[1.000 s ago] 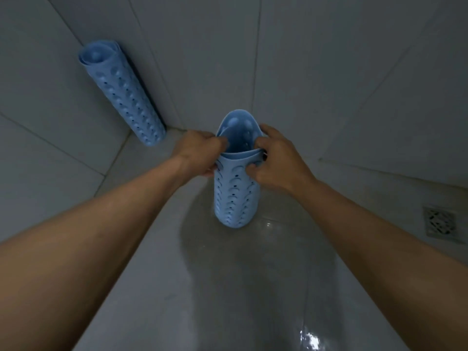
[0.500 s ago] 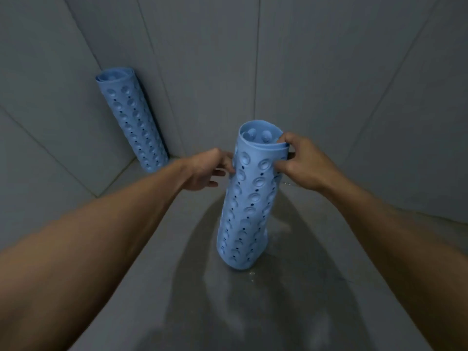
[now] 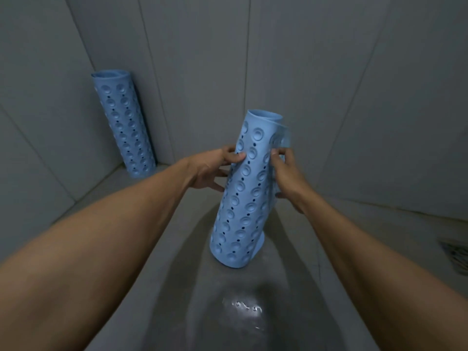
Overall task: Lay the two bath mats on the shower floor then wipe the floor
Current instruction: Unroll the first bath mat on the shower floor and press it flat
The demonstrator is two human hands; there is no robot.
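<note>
Head view: the near mat (image 3: 243,193), a blue roll studded with suction cups and small holes, stands at the centre, tilted with its top toward 1 o'clock. Its lower end is down at the floor (image 3: 162,254); whether it touches cannot be told. The left hand (image 3: 212,168) grips the roll from its 9 o'clock side, thumb pressed on the front face and fingers curled round behind. The right hand (image 3: 286,173) is on the 3 o'clock side, its fingers pinching the loose outer flap of the roll, which stands slightly off the coil near the top. Both forearms reach in from 7 and 5 o'clock, and they hide much of the floor on either side.

The far mat (image 3: 124,127), the same blue and also rolled, is at 10 o'clock, well apart from the near one. It stands on end in the corner and leans against the grey tiled wall (image 3: 329,72).

The floor under and in front of the near mat is wet and dark, with a bright glare (image 3: 243,307) at 6 o'clock. A drain grate (image 3: 455,254) sits at the edge at 4 o'clock, blurred and partly cut off. Tiled walls close in the space from 9 o'clock round to 3 o'clock.
</note>
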